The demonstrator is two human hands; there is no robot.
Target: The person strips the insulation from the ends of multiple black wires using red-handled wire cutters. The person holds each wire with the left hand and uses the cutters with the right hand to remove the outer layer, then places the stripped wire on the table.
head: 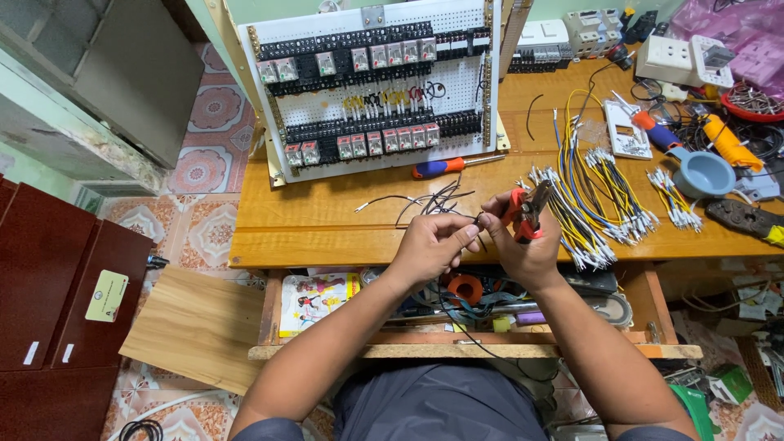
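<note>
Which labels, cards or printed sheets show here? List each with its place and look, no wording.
Label card: on the dark red cabinet at left, pale yellow-green rectangle with a round emblem.
White stickers: two small slips lower on that cabinet.
Printed sheet: in the open drawer under the wooden table, near the left hand, colourful cartoon figures, yellow edge.

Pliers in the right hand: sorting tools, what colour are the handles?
Red-orange handles on the pliers, head view.

Red-handled pliers (527, 214) against thin black wire (457, 214)
</note>
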